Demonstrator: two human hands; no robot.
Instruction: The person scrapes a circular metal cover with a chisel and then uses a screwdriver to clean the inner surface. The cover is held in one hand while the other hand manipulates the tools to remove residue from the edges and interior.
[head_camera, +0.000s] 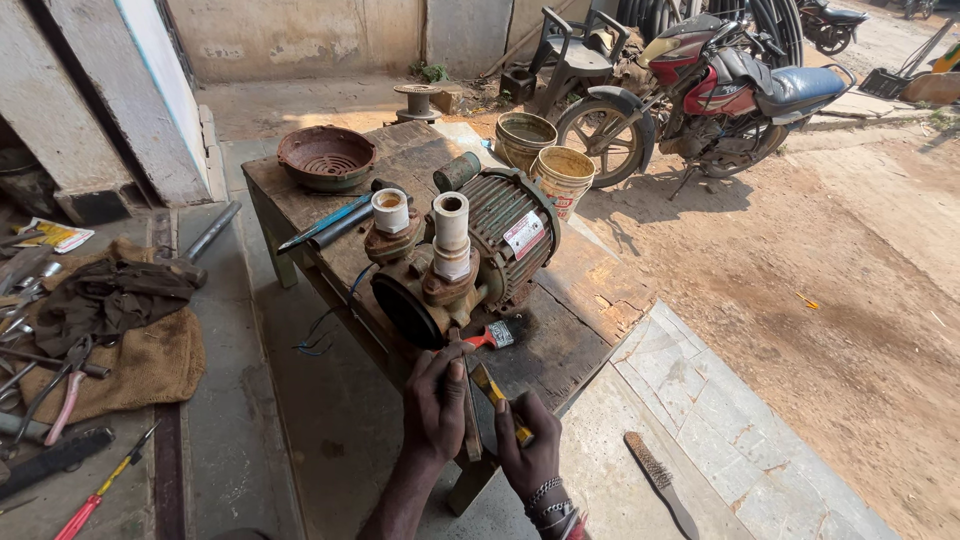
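Note:
A rusty water pump with a green ribbed motor (470, 255) lies on a worn wooden bench (580, 300), two white pipe stubs standing up from it. My left hand (435, 400) holds a flat metal piece against the bench's front corner, just below the pump's round face. My right hand (528, 455) grips a yellow-handled tool (497, 397) pointed at that piece. A small brush with a red handle (495, 337) rests on the bench beside the pump.
A rusty round fan cover (327, 156) and a blue-handled screwdriver (325, 222) sit on the bench. Pliers, screwdrivers and cloth on sacking (110, 330) lie at left. A wire brush (660, 480) is on the tiles. Two buckets (545, 160) and a motorcycle (700, 95) stand behind.

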